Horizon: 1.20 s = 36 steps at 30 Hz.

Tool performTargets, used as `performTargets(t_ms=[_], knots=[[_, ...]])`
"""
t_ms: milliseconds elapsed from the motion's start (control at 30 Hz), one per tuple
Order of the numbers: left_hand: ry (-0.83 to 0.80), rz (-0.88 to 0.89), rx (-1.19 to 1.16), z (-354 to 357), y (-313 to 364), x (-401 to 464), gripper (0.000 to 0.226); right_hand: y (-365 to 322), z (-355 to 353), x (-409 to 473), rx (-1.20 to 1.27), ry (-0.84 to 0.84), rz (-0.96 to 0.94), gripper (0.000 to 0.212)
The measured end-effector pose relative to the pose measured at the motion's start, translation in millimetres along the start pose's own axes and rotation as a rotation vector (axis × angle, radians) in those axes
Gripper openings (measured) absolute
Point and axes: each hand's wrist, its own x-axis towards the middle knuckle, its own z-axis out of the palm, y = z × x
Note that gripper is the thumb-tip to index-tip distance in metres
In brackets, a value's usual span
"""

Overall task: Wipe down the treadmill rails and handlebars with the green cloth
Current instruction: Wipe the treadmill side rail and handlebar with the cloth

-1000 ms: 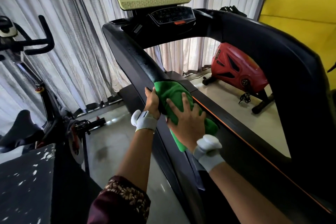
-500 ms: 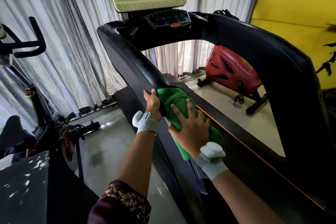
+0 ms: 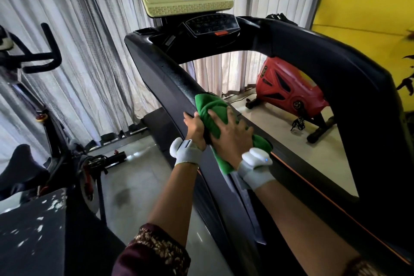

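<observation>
Green cloth (image 3: 215, 114) lies bunched on the treadmill's left rail (image 3: 170, 74), right hand (image 3: 233, 134) flat on it, fingers spread. Left hand (image 3: 196, 126) wraps the rail at the cloth's nine o'clock edge. Mid-wipe, I judge — next stroke runs toward eleven o'clock, the console (image 3: 212, 24).

A bunched green cloth (image 3: 211, 111) lies draped over the treadmill's black left rail (image 3: 170, 78), about midway down its slope. The rail runs from the console at twelve o'clock toward six o'clock, glossy and speckled.
</observation>
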Motion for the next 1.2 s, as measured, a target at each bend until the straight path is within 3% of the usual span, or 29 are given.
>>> performTargets(t_ms=[100,233,400,500,567,633,667,733,767,833,1033,1200], knots=[[0.034,0.063,0.07,7.3,25.7,-48.2,0.071,-5.0,-0.3,13.1,0.048,-0.041,-0.003,0.055],[0.082,0.155,0.222,3.4,26.7,-47.8,0.058,3.8,9.0,-16.5,-0.078,0.117,-0.027,0.06],[-0.006,0.088,0.093,-1.4,24.8,-40.7,0.076,-9.0,-0.9,21.9,0.021,-0.046,-0.03,0.056],[0.033,0.079,0.004,-3.1,42.2,-45.7,0.057,-16.7,-3.0,48.2,0.094,-0.122,-0.069,0.057],[0.061,0.084,-0.016,-5.1,48.6,-39.6,0.05,-14.9,-0.7,42.6,0.074,-0.08,-0.078,0.057],[0.066,0.077,-0.033,-4.4,53.1,-33.8,0.06,-13.1,4.0,27.5,-0.006,0.03,-0.093,0.059],[0.074,0.069,-0.035,-3.8,52.8,-27.9,0.077,-12.8,4.3,24.3,-0.037,0.063,-0.09,0.061],[0.092,0.077,-0.051,-6.2,40.1,3.3,0.113,-15.5,4.4,37.9,-0.018,0.03,-0.117,0.062],[0.078,0.072,-0.037,-7.7,37.0,13.6,0.12,-18.8,3.4,45.6,0.006,-0.02,-0.12,0.061],[0.103,0.074,-0.024,-9.8,41.1,21.8,0.121,-26.1,0.7,61.6,0.032,-0.098,-0.136,0.06],[0.107,0.131,0.007,-14.1,42.8,43.8,0.12,-20.3,5.7,48.5,0.018,-0.051,-0.143,0.07],[0.067,0.151,0.059,-22.3,42.5,65.1,0.139,-36.6,-2.1,87.8,0.063,-0.148,-0.143,0.056]])
